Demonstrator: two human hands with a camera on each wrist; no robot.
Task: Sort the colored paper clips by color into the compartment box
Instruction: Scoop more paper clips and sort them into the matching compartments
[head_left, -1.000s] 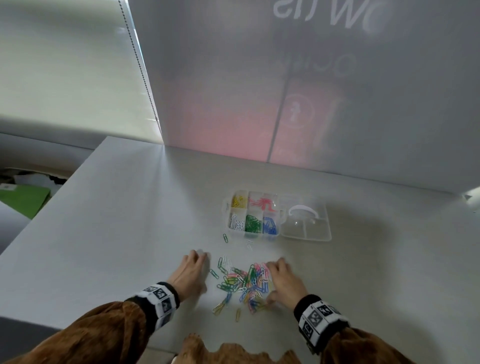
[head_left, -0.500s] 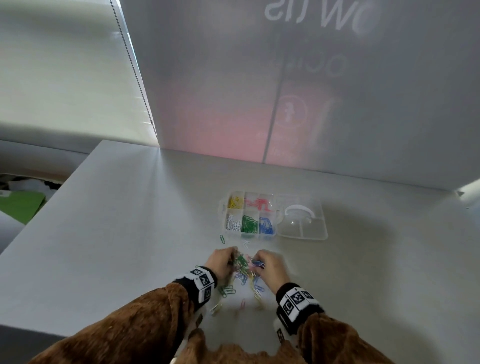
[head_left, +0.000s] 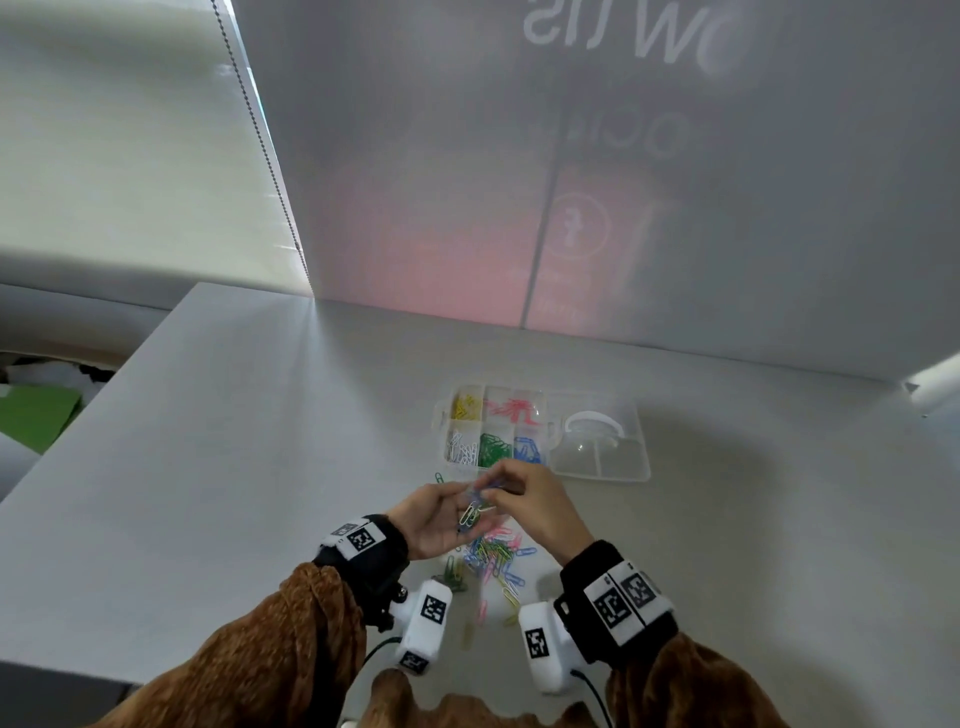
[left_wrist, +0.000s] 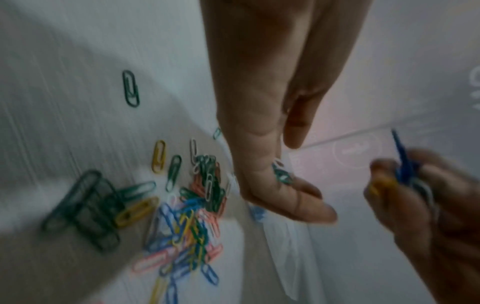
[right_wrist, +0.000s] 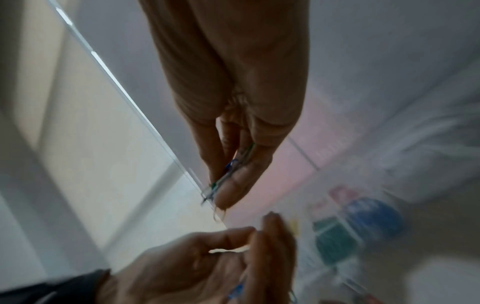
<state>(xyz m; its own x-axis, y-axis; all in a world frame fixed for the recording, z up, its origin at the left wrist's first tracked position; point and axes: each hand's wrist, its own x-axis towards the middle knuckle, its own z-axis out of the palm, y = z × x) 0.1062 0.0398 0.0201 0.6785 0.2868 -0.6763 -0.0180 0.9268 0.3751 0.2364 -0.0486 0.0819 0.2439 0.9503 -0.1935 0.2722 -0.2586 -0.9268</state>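
Both hands hover just above the loose pile of mixed paper clips (head_left: 493, 558), close to the table's near edge. My left hand (head_left: 457, 499) is turned palm-up and curled around a small bunch of clips (head_left: 474, 509); the left wrist view shows green clips (left_wrist: 281, 176) against its fingers. My right hand (head_left: 498, 486) pinches clips at the same bunch; blue clips (left_wrist: 403, 164) stick out of its fingers, and the right wrist view shows clips (right_wrist: 228, 170) between thumb and fingertips. The clear compartment box (head_left: 441, 423) lies just beyond, with yellow, pink, white, green and blue clips in separate cells.
The box's clear lid (head_left: 597, 447) lies open to the right of the cells. A single green clip (head_left: 439, 477) lies between box and hands. A frosted partition stands behind the table. The table's left edge drops to a green object (head_left: 36, 415).
A second ago both hands lay flat either side of the pile. They closed in on it, then rose with a bunch of clips held between them.
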